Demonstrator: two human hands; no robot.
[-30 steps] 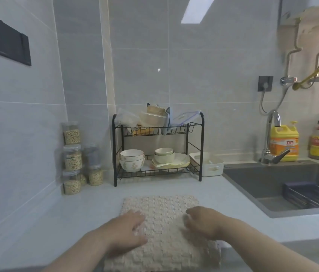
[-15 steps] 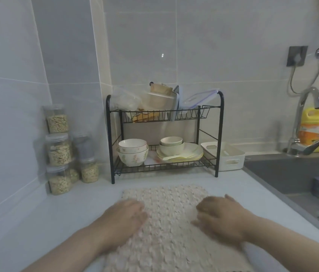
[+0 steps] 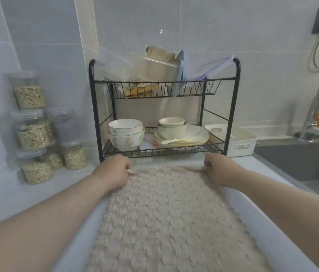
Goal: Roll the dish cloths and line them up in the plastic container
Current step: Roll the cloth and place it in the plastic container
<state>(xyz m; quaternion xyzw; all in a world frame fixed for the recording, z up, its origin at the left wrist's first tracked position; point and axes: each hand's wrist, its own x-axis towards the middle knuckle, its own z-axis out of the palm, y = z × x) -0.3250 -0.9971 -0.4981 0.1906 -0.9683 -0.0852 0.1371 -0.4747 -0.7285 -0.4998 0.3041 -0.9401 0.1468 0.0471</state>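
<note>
Left hand, right hand moved to dish cloth corners (fingertips hidden)

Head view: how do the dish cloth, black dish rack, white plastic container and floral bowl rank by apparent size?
1. Dish cloth, though nearest the camera.
2. Black dish rack.
3. White plastic container, partly behind the rack.
4. Floral bowl.

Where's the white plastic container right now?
The white plastic container sits on the countertop, right of centre in the head view, just right of the black dish rack, left of the sink, beyond the right hand.
</note>
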